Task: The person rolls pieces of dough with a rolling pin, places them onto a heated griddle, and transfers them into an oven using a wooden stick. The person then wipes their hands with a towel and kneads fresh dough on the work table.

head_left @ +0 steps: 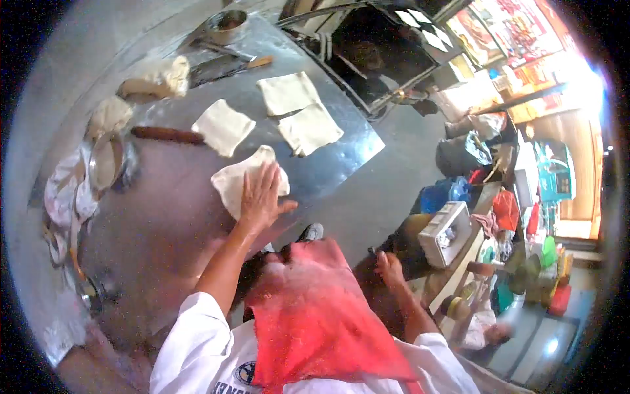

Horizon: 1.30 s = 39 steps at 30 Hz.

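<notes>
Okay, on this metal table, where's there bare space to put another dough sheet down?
The widest bare patch of the metal table lies below the rolling pin, between the pan and the dough sheet under the left hand. A smaller strip runs along the near right edge. It is crowded between the three flat sheets and by the dough lumps.

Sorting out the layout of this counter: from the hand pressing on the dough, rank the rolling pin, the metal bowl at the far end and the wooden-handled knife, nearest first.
From the left hand, flat on a dough sheet:
1. Rolling pin, to its left on the steel counter.
2. Wooden-handled knife, farther up the counter.
3. Metal bowl, at the far end.
</notes>
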Motion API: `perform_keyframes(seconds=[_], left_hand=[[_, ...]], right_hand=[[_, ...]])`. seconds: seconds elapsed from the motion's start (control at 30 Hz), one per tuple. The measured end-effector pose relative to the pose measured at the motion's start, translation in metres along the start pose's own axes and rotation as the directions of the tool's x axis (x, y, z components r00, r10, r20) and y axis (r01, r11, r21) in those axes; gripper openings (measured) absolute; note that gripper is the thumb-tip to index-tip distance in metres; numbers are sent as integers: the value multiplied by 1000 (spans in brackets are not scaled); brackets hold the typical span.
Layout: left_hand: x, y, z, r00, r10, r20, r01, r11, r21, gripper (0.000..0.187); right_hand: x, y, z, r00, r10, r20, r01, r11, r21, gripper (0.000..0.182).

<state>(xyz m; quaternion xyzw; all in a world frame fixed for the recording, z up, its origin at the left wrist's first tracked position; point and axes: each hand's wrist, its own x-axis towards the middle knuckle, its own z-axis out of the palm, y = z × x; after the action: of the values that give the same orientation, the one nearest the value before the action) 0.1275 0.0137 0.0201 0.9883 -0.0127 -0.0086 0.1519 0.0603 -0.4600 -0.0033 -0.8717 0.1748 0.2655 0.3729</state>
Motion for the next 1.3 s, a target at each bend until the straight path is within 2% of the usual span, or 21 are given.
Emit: perform_keyframes(seconds=[0.07, 0.13, 0.17, 0.23, 0.27, 0.33, 0.47, 0.6, 0.67, 0.7, 0.73, 0.77, 0.83, 0.9, 0.97, 1.07, 1.1, 1.13, 1.17, 1.2, 1.3], left_hand=[[3, 8, 4, 997, 8, 76, -16, 993, 115, 103], [20, 8, -2, 997, 39, 62, -46, 993, 113, 101], [28, 8, -6, 998, 52, 47, -57, 993, 106, 98], [59, 19, -18, 998, 55, 24, -56, 997, 49, 95], [74, 26, -20, 999, 52, -4, -52, 998, -22, 92], [91, 36, 1, 997, 64, -36, -64, 998, 15, 89], [80, 49, 37, 1000, -9, -10, 9, 999, 49, 91], [79, 62, 11, 994, -46, 94, 33, 990, 135, 85], [96, 50, 10, 972, -199, 128, 210, 974, -79, 83], [114, 58, 2, 968, -250, 16, 250, 963, -104, 80], [138, 69, -3, 962, -274, 14, 274, 956, -107, 80], [166, 78, -7, 958, -283, -42, 280, 958, -64, 80], [206, 89, -6, 950, -294, -107, 294, 956, -21, 81], [233, 96, 14, 946, -310, -96, 316, 947, 59, 84], [235, 93, 30, 935, -351, -44, 353, 935, 44, 87], [250, 88, 26, 905, -417, 78, 415, 909, 43, 89], [253, 78, 26, 890, -432, 143, 439, 898, -17, 90], [257, 69, 25, 873, -442, 208, 465, 882, -76, 92], [259, 67, 22, 874, -463, 147, 478, 874, -90, 91], [257, 59, 32, 911, -411, -20, 411, 912, -10, 94], [259, 64, 34, 885, -448, 126, 446, 894, 41, 98]], right_hand=[[-12, 59, -6, 996, 88, -15, -89, 993, -74, 46], [-33, 65, -18, 978, 205, -36, -209, 963, -173, 49], [-35, 79, -19, 978, 208, -29, -210, 964, -162, 49], [-29, 94, -26, 937, 345, -48, -347, 937, -36, 51], [-22, 99, -30, 938, 346, -36, -347, 937, -36, 51], [-10, 74, -49, 935, 353, 20, -352, 935, -48, 55], [62, 57, -102, 983, 162, 81, -147, 975, -164, 54], [148, 59, -166, 999, 39, 35, -31, 975, -222, 55], [237, 128, -186, 999, -34, 31, 35, 999, -27, 51], [241, 96, -205, 997, -59, 51, 61, 997, -39, 50], [245, 44, -225, 994, -91, 69, 94, 994, -53, 49], [272, 40, -228, 991, -129, 24, 131, 989, -70, 49], [298, -18, -245, 984, -151, 91, 161, 981, -109, 51], [311, -58, -257, 985, -133, 108, 144, 985, -98, 53], [305, -100, -259, 965, -260, 33, 261, 964, -42, 57], [309, -108, -263, 958, -272, 90, 280, 956, -87, 58], [317, -96, -264, 969, -200, 145, 220, 965, -142, 61], [318, -79, -262, 969, -200, 144, 212, 974, -73, 56], [316, -69, -261, 981, -148, 125, 154, 987, -35, 51], [313, -61, -258, 990, -95, 104, 95, 995, 6, 45], [301, -39, -254, 984, 110, 137, -137, 970, 199, 44]])
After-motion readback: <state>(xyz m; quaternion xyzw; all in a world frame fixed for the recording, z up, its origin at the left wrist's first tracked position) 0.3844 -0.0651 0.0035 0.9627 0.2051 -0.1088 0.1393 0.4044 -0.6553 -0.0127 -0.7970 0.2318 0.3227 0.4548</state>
